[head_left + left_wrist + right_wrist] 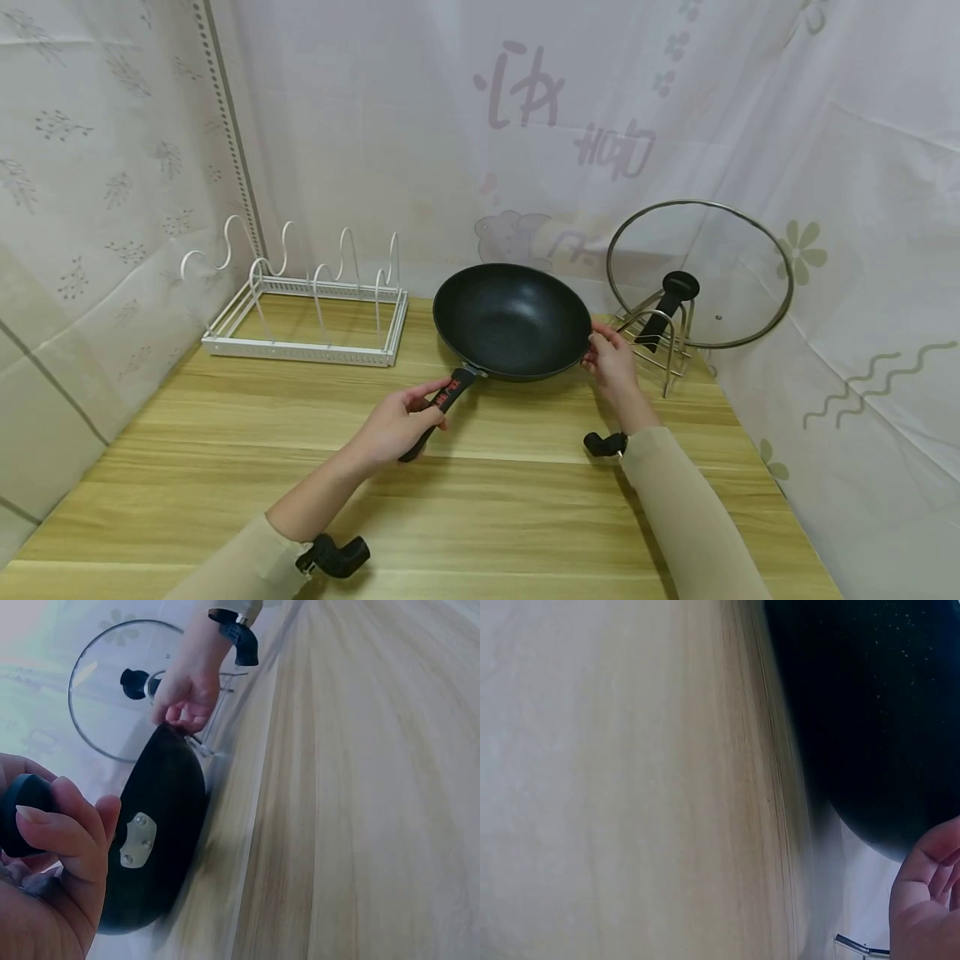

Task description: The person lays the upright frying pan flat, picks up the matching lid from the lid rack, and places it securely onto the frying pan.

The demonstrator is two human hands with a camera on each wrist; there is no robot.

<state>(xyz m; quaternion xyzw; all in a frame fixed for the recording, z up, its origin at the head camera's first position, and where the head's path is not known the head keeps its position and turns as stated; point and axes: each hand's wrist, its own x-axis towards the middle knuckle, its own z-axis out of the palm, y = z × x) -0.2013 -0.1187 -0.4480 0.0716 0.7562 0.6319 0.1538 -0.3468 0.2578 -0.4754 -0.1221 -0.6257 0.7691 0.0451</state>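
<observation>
A black wok (513, 321) with a long black handle (453, 387) is at the back middle of the table, its inside facing up and toward me. My left hand (401, 425) grips the handle, fingers curled round it. At the wok's right rim, my right hand (611, 362) pinches the edge between thumb and fingers. From the left wrist view, the wok's outer side (169, 817) shows a riveted metal bracket (139, 840). The right wrist view has the dark underside (870, 712) close over the wood, with the right hand (930, 892) at its edge.
A white wire rack (300, 354) with upright curved dividers stands at the back left. Close beyond my right hand, a small metal stand (667, 375) holds a glass lid (738, 275) with a black knob. Printed curtains line the back and sides of the wooden table (487, 517).
</observation>
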